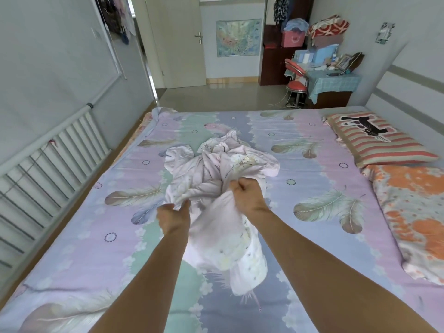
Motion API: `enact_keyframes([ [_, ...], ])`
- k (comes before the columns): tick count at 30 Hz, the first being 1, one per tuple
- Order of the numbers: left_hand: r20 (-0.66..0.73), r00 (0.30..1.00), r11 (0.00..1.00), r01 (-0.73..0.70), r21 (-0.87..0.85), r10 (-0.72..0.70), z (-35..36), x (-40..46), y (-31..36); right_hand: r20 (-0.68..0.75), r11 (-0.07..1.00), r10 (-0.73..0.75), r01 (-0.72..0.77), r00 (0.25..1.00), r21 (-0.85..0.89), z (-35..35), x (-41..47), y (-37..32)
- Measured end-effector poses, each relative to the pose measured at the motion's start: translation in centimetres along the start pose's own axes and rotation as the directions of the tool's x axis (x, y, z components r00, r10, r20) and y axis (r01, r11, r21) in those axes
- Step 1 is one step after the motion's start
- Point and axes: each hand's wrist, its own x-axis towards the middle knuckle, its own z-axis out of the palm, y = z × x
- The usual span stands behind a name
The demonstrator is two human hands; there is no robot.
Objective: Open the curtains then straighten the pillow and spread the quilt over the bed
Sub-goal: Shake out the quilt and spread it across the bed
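A pale pink quilt (216, 164) lies bunched in a heap at the middle of the bed (96, 224), which has a pastel sheet printed with feathers. My right hand (245, 195) grips a fold of the quilt in a fist and holds it lifted off the sheet, so part of the quilt hangs down towards me. My left hand (171, 216) pinches the quilt's edge just to the left, between thumb and fingers. A striped pillow (377, 143) with a black cat figure lies flat at the bed's right end.
An orange-patterned cushion or folded blanket (413, 212) lies on the bed beside the pillow. A white radiator (52, 159) runs along the left wall. Beyond the bed are a tiled floor, a white door (177, 42), a red stool (296, 91) and a cluttered desk (334, 80).
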Motion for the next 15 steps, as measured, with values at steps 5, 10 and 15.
enact_keyframes([
  [5, 0.671, 0.736, 0.975, 0.204, -0.093, -0.09, 4.3, -5.5, 5.0, 0.257, 0.948, -0.136, 0.201, 0.957, -0.248, -1.0, -1.0, 1.8],
  [10, 0.51, 0.86, 0.993, 0.083, -0.084, -0.029, 7.7, -6.2, 3.7, 0.475, 0.987, -0.124, 0.158, 0.871, -0.031, -4.3, -2.9, 3.3],
  [15, 0.469, 0.883, 0.986, 0.082, -0.144, -0.005, 9.5, -8.2, 1.9, 0.347, 0.895, 0.135, -0.264, 0.928, 0.358, -7.9, -2.7, 2.9],
])
